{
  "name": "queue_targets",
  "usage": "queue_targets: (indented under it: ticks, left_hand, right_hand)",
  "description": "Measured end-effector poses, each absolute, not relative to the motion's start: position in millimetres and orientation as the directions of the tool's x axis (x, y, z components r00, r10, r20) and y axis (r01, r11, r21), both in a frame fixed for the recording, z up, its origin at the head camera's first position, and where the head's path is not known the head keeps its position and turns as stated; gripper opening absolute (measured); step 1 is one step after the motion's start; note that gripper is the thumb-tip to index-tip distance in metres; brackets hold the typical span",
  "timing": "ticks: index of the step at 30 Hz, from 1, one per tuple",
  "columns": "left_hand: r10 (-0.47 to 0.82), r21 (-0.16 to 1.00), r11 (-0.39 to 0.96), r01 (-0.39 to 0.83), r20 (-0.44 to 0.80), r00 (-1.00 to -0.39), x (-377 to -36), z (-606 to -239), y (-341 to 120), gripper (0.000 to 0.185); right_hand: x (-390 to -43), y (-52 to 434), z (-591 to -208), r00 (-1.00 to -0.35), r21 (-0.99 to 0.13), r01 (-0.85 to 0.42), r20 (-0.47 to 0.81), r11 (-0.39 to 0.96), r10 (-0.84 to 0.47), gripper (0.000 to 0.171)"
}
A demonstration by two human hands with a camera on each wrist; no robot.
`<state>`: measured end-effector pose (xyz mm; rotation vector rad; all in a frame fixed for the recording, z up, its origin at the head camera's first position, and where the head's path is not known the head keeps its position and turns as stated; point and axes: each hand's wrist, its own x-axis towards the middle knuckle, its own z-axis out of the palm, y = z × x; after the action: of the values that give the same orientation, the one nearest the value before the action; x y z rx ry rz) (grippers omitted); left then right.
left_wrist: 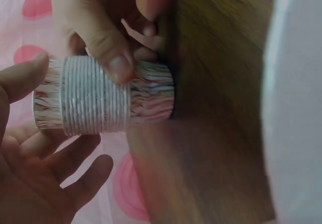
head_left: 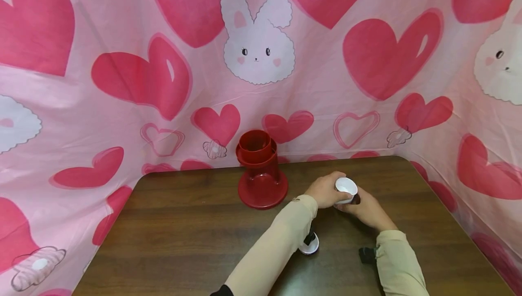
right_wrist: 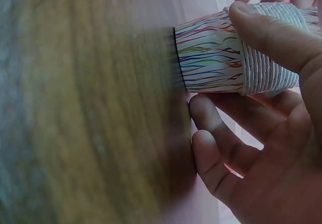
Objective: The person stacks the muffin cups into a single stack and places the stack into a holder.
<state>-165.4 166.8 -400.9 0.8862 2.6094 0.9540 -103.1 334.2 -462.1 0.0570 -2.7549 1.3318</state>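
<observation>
Both hands hold a stack of nested paper cups (head_left: 346,189) above the right part of the table. The cups stand mouth up, with white rims packed together and thin coloured streaks on their sides (right_wrist: 209,55). My left hand (head_left: 325,191) holds the upper end, its thumb (left_wrist: 30,75) against the top cup and some fingers spread below. Lower down, my right hand (head_left: 369,207) grips the stack, its thumb (right_wrist: 271,35) across the rims and fingers beneath. Another white cup (head_left: 311,246) stands on the table, partly hidden by the left sleeve and a black wrist device.
A glossy red stand (head_left: 263,191) with a round base and cylindrical holders rises at the back middle of the brown wooden table (head_left: 183,232). Behind and beside it hangs a pink cloth (head_left: 318,69) with hearts and rabbits. A pale curved surface (left_wrist: 299,108) fills the left wrist view's right side.
</observation>
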Motion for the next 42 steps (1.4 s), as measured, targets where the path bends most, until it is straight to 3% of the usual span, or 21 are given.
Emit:
queue_targets:
  ticks: [8, 22, 30, 37, 42]
  left_hand:
    - [0.575, 0.593, 0.674, 0.441, -0.046, -0.817, -163.1, -402.9, 163.5, 0.061]
    - [0.504, 0.419, 0.805, 0.42, -0.108, -0.857, -154.5, -394.1, 165.4, 0.06]
    - [0.512, 0.33, 0.827, 0.456, -0.106, -0.852, -150.4, -385.9, 158.0, 0.045]
    - [0.59, 0.449, 0.752, 0.483, -0.133, -0.796, -148.7, -370.0, 125.0, 0.027]
    - [0.616, 0.559, 0.678, 0.478, -0.077, -0.784, -145.9, -360.6, 89.9, 0.03]
  right_hand:
    - [-102.5, 333.5, -462.0, -0.994, -0.785, -0.079, 0.107, 0.615, 0.008, 0.061]
    - [-100.2, 332.7, -465.1, -0.996, -0.796, -0.067, 0.092, 0.601, 0.011, 0.061]
    - [-100.6, 332.8, -460.9, -0.997, -0.798, -0.052, 0.072, 0.6, 0.009, 0.065]
    - [-102.0, 332.1, -459.9, -0.999, -0.801, -0.013, 0.029, 0.598, 0.017, 0.068]
    - [-102.9, 332.5, -460.9, -0.999, -0.798, -0.014, 0.036, 0.603, 0.024, 0.07]
